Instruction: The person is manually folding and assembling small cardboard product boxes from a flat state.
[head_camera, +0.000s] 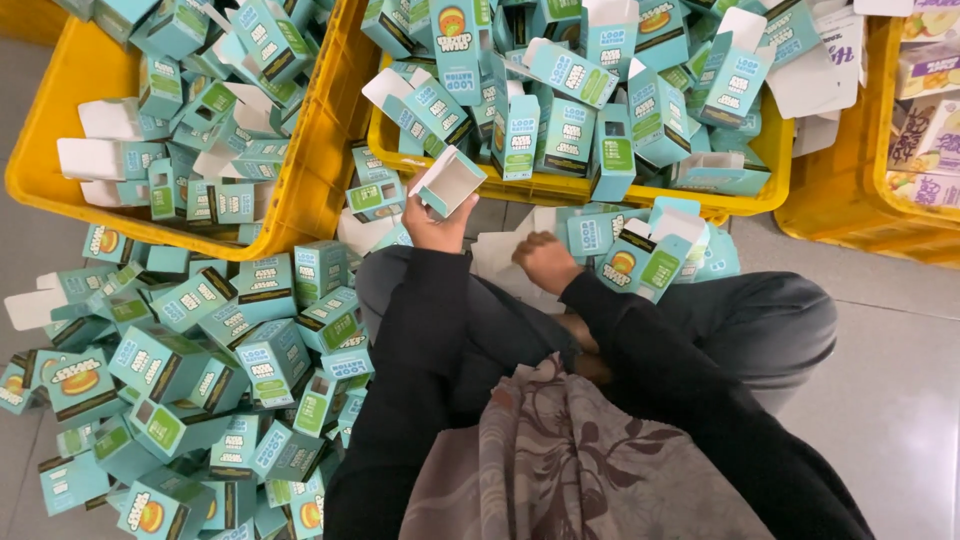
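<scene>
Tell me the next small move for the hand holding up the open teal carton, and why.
Probably bring the right hand up to the open carton and fold its end shut. The left hand holds it raised with the open end showing its white inside, while the right hand rests low on the flat white sheets and grips no box.

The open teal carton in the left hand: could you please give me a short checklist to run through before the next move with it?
1. Left hand has the open teal carton in a firm grip: ok, fingers hold its lower end.
2. Carton's top open, inside empty and white: ok.
3. Right hand free: cannot tell; it rests closed on the flat white sheets.
4. Room in the middle yellow crate: not ok, cartons are heaped above its rim.
5. Room in the left yellow crate: cannot tell; it is piled with cartons.
6. Floor pile of cartons beside the left knee: ok.
</scene>
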